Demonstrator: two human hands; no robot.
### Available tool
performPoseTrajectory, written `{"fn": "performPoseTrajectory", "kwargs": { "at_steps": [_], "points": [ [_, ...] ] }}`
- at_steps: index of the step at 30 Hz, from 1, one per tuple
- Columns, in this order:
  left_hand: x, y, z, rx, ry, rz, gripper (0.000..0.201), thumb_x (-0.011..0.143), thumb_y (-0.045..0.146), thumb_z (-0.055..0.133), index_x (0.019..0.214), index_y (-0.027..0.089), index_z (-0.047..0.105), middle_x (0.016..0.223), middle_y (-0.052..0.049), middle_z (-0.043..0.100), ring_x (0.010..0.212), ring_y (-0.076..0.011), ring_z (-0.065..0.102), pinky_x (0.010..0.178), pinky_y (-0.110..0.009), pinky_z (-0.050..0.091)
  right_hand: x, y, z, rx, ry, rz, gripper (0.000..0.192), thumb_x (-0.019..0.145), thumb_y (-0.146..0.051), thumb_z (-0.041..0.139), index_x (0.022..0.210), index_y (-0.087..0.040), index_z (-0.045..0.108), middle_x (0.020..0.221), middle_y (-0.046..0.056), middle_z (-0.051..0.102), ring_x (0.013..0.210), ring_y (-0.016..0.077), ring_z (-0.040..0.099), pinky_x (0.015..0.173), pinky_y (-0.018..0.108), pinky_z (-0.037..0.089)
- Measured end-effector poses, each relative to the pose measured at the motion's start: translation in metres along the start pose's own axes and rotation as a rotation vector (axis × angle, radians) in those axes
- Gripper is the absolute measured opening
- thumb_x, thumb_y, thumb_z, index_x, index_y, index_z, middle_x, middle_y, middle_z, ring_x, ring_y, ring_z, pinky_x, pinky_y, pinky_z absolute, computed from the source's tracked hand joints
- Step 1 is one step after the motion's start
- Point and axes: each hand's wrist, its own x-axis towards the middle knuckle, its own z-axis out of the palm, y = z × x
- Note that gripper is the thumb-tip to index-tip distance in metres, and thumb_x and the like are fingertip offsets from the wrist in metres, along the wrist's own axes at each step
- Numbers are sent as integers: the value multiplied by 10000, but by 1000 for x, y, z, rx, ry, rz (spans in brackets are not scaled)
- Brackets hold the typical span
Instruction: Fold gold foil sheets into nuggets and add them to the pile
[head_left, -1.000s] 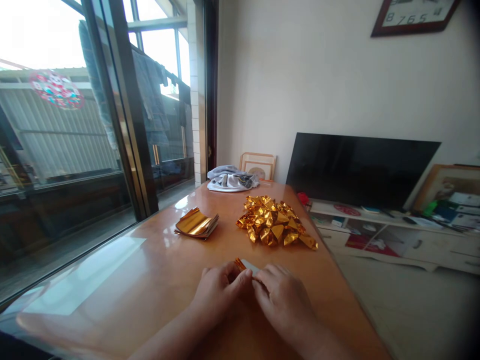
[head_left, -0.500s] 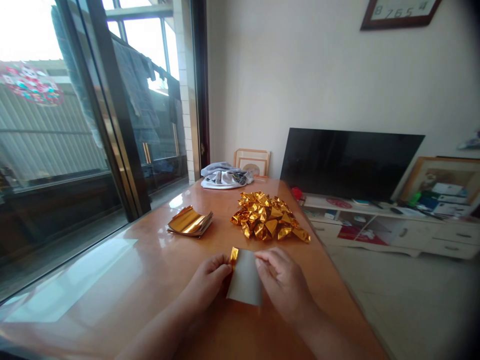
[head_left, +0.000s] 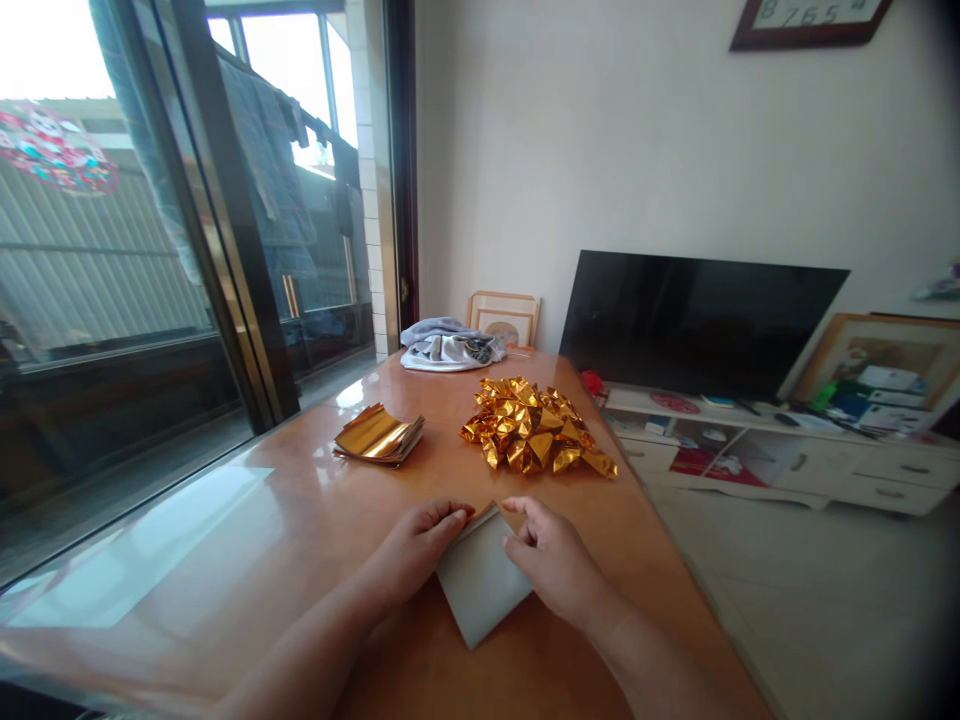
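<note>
Where hands [head_left: 480,550] pinch, sheet [head_left: 480,590] grey (dull side).

**At home, in my living room**

I sit at a glossy wooden table [head_left: 300,540] in what is plainly a home living room. A flat television [head_left: 697,320] leans on a low white cabinet [head_left: 817,480] cluttered with small household items. Framed pictures [head_left: 504,318] stand against the plain wall, and a clock [head_left: 810,20] hangs above. Beyond the sliding glass door [head_left: 187,250], laundry [head_left: 262,150] dries on a balcony.
</note>
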Motion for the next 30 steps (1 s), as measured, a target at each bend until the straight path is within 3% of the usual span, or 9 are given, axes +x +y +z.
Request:
{"fn": "performPoseTrajectory", "kwargs": {
  "at_steps": [5, 10, 14, 24, 27, 30],
  "points": [
    [3, -8, -5, 317, 165, 136, 343, 953, 448, 527, 1078, 187, 710, 1071, -81, 731, 1022, -255, 649, 926, -363, 475, -4, -2, -4, -216, 4, 45, 403, 842, -249, 604, 1241, -200, 607, 642, -42, 604, 622, 163, 586, 569, 245, 359],
    [-4, -6, -6, 668, 269, 334, 192, 926, 250, 515, 1027, 192, 667, 980, -77, 676, 936, -233, 631, 842, -354, 488, -6, -1, -5, -379, 5, 29, 464, 826, -235, 625, 1289, -220, 589, 714, -13, 667, 660, 179, 611, 606, 257, 356],
    [-13, 4, 1, 851, 164, 436, 198, 929, 182, 490, 975, 208, 681, 960, -69, 639, 923, -221, 603, 818, -335, 469, -6, 2, -4, -435, -5, 0, 522, 822, -226, 629, 1339, -232, 559, 737, -7, 686, 671, 186, 624, 622, 261, 361],
    [-20, 8, 9, 1069, 34, 428, 206, 922, 191, 530, 989, 253, 714, 923, -47, 627, 922, -225, 578, 827, -352, 399, -9, -1, -9, -470, -23, 9, 533, 849, -278, 629, 1374, -222, 551, 779, 16, 704, 697, 194, 637, 626, 267, 368],
    [-21, 9, 10, 1079, 5, 420, 187, 910, 190, 544, 956, 251, 714, 925, -46, 632, 922, -222, 581, 836, -353, 391, -10, -3, -17, -484, -23, 8, 471, 862, -284, 614, 1327, -222, 582, 775, 15, 698, 695, 187, 629, 607, 259, 348],
    [-21, 10, 11, 1083, -24, 409, 172, 902, 193, 548, 917, 245, 712, 915, -43, 638, 912, -220, 588, 834, -353, 385, -11, -5, -25, -497, -19, 6, 295, 880, -267, 581, 1161, -224, 658, 784, 16, 692, 704, 178, 616, 597, 255, 333]
  ]
}}
